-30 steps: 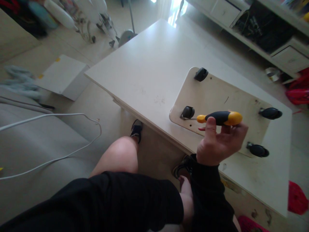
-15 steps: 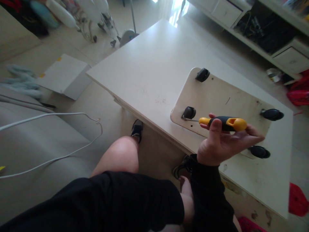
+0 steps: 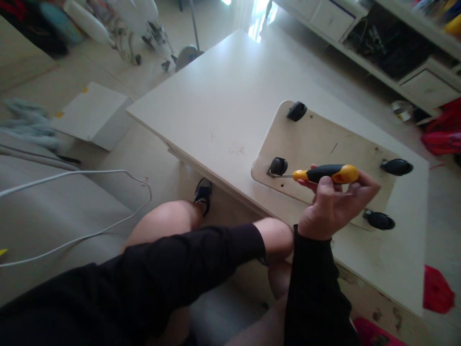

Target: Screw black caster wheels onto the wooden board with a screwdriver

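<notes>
My right hand (image 3: 331,199) is closed around the yellow and black handle of a screwdriver (image 3: 326,174). Its metal shaft points left, and the tip meets the base of a black caster wheel (image 3: 278,166). That caster is mounted near the front left corner of a pale board (image 3: 320,139) lying wheels-up. More casters stand at the other corners, one of them (image 3: 297,111) at the back left. My left hand (image 3: 275,237) shows beyond its black sleeve, beside my right wrist at the table edge; its fingers are hidden.
The board lies on a white table (image 3: 201,101). A white box (image 3: 97,115) sits on the floor at left, near a grey sofa (image 3: 72,206) crossed by a white cable (image 3: 90,171). A white cabinet with drawers (image 3: 333,21) stands at upper right.
My left hand and sleeve have risen from my lap toward the table edge. My right hand has shifted its hold on the screwdriver, whose tip remains at the same caster.
</notes>
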`<state>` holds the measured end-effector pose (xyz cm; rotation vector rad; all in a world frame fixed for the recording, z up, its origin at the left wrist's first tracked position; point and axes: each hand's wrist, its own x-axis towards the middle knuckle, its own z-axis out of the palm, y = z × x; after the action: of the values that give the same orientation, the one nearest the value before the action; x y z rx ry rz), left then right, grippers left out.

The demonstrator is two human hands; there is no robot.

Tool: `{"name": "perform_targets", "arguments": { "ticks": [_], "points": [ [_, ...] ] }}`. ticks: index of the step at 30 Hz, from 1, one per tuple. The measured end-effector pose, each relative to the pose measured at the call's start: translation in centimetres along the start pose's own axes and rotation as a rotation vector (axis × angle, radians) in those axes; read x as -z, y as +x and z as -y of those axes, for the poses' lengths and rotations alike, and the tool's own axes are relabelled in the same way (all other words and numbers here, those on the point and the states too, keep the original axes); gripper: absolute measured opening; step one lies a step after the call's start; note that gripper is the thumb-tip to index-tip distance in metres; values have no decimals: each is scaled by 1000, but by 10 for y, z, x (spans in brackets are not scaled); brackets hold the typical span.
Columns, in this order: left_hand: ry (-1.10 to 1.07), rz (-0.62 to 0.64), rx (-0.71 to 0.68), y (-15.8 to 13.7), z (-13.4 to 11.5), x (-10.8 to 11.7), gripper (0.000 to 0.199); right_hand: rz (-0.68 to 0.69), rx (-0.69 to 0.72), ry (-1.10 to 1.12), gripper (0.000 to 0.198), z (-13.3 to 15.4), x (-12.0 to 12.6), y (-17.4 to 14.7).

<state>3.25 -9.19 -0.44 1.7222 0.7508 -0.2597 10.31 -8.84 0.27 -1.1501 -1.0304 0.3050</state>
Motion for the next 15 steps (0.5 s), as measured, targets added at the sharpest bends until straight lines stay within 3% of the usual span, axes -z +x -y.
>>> {"name": "perform_targets", "arguments": {
  "ticks": [2,3,4,7,9,12,15],
  "points": [
    [30,312,19,-9,11,40,36,23,19,-5,34,0,4,3],
    [22,265,-2,-15,16,59,35,41,33,-15,34,0,6,4],
    [-2,128,-16,-20,22,76,30,60,49,-31,34,0,8,4],
    [-47,-394,-114,-29,36,107,7,86,81,-104,36,1,14,4],
    [-48,-575,-274,-27,42,110,25,95,86,-135,37,-1,17,4],
    [-1,-584,-456,-14,44,104,25,137,107,-128,41,-6,20,4],
    [76,-550,-499,-2,43,99,15,169,135,-103,43,-12,22,6]
  ]
}}
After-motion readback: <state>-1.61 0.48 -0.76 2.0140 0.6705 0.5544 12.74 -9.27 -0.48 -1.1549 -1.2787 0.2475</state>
